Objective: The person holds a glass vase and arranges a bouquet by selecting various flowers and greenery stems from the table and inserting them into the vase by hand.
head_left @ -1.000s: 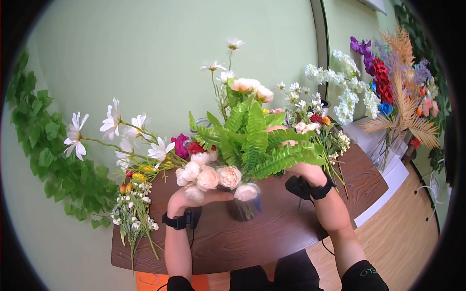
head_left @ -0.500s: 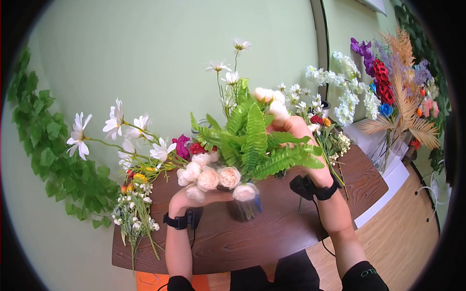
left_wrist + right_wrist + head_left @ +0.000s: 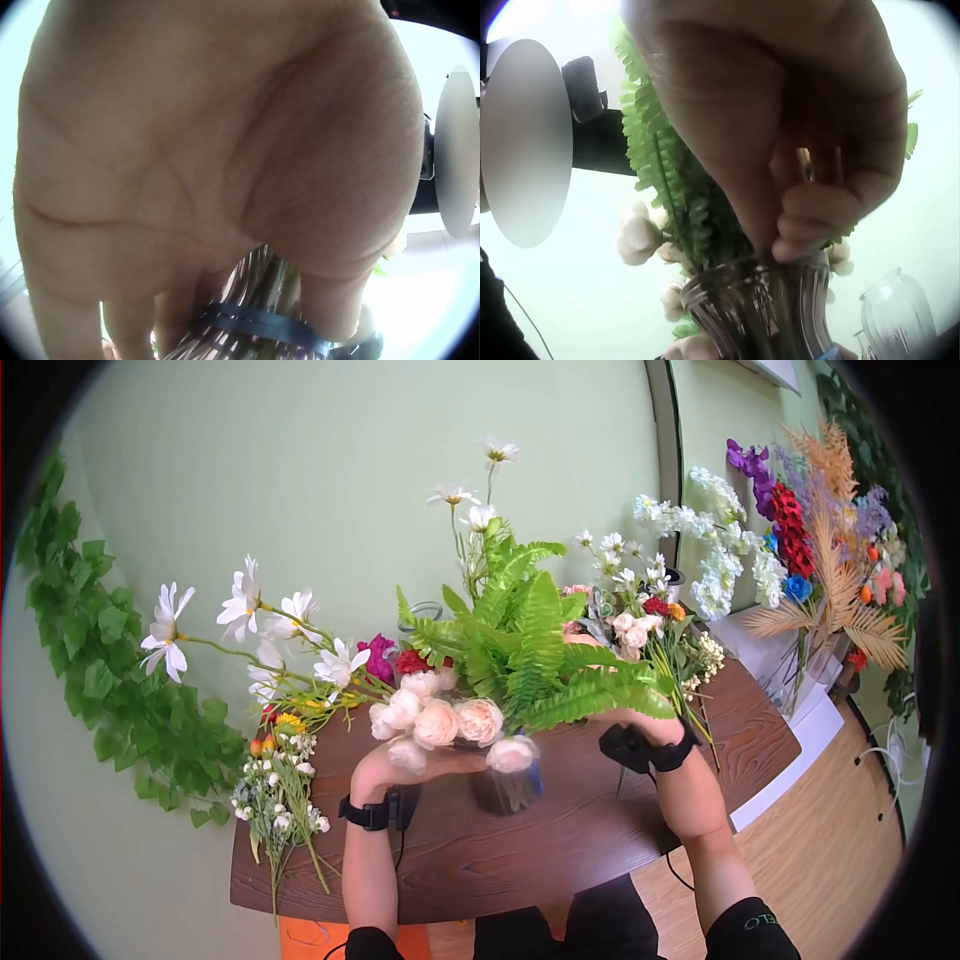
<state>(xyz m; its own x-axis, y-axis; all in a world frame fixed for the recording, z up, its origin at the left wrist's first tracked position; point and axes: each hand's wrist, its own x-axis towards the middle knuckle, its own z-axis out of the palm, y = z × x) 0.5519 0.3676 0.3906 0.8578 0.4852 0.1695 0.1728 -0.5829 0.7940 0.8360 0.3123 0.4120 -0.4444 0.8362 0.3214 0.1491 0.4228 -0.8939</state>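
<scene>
A ribbed glass vase (image 3: 508, 790) holds green fern (image 3: 540, 640), pale pink peonies (image 3: 436, 723) and tall white daisies (image 3: 479, 517). My left hand (image 3: 428, 765) grips its side; in the left wrist view, the thumb and fingers of that hand (image 3: 202, 157) go round the glass (image 3: 262, 289) near a blue band (image 3: 259, 324). Behind the fern, my right hand (image 3: 640, 722) is partly hidden. The right wrist view has this hand (image 3: 802, 142) with curled fingers pinching a stem at the vase's rim (image 3: 727, 271); the stem is mostly covered by the fingers.
Small white blooms (image 3: 282, 800) lie on the table's left side (image 3: 440, 880). More daisies (image 3: 240, 605) reach out at the left. Mixed flowers (image 3: 655, 610) stand behind my right hand, and a tall colourful arrangement (image 3: 825, 560) is at the far right.
My right hand has moved down behind the fern from its raised position. The pale peonies beside it no longer show above the fern. My left hand stays round the vase.
</scene>
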